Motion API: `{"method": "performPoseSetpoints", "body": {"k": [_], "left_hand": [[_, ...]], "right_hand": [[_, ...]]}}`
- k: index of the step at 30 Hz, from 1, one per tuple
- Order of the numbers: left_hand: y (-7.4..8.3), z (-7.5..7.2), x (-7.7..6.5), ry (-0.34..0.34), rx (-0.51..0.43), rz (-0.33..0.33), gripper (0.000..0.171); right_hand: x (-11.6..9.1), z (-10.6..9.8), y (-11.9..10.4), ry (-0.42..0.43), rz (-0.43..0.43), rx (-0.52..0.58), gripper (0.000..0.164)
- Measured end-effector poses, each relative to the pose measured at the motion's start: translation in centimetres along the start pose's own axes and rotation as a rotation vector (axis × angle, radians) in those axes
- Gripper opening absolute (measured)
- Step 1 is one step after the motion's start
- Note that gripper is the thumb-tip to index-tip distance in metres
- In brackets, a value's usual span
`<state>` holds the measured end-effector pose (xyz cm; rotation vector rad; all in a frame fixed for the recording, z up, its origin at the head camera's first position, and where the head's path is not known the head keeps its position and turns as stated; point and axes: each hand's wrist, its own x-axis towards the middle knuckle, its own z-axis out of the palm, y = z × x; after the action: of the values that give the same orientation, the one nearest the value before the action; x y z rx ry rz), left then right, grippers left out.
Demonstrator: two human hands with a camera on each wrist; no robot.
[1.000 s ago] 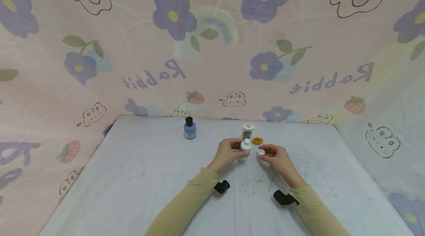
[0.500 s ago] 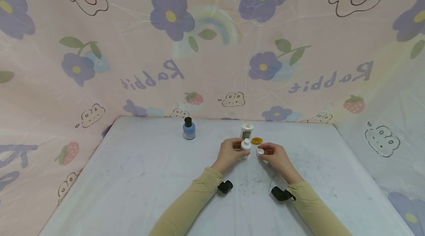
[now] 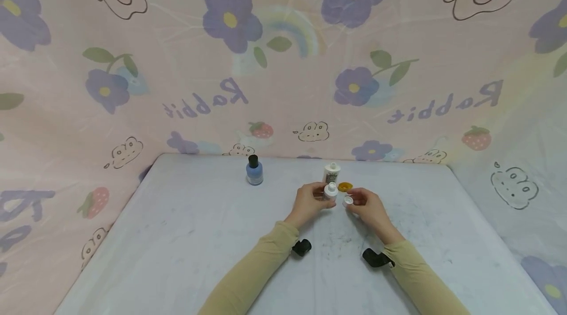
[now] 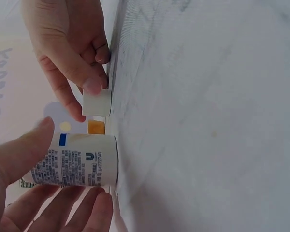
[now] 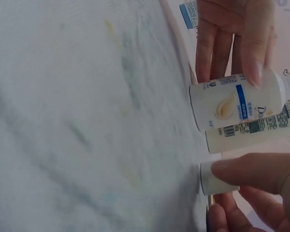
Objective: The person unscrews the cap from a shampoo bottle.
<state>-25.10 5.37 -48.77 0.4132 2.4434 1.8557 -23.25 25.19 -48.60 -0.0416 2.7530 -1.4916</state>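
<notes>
My left hand [image 3: 305, 205] grips a small white Dove bottle [image 3: 330, 192] upright, thumb on one side and fingers on the other. Its neck is uncapped, and its base is on or close to the table. Just to the right, my right hand [image 3: 369, 209] pinches a white cap [image 3: 348, 201], with the hollow side facing up in the head view. In the right wrist view the cap [image 5: 215, 180] and the Dove bottle [image 5: 232, 101] are apart. Directly behind them stands a second white bottle [image 3: 331, 173] with an uncapped neck; an orange-yellow cap [image 3: 345, 186] lies beside it.
A blue bottle [image 3: 254, 173] with a black cap stands at the back left. White cloth covers the table [image 3: 199, 236], and a patterned curtain [image 3: 283, 98] hangs behind it. Black camera mounts [image 3: 375, 258] stick out from both wrists.
My left hand has shifted slightly right and away from me with the Dove bottle, nearer the cap. My right hand has moved only a little, still holding the cap.
</notes>
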Motion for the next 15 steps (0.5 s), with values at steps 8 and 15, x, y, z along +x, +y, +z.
{"method": "performPoseSetpoints", "body": {"k": [8,15], "left_hand": [[0.0,-1.8,-1.4,-0.028,0.047,-0.009,0.059],[1.0,-5.2,-4.2,-0.102,0.018,-0.003,0.058]], "right_hand": [[-0.9,-0.8,0.4,-0.022,-0.026,0.05,0.047],[-2.9,-1.7,0.2,-0.027,-0.08,0.074,0.046]]}}
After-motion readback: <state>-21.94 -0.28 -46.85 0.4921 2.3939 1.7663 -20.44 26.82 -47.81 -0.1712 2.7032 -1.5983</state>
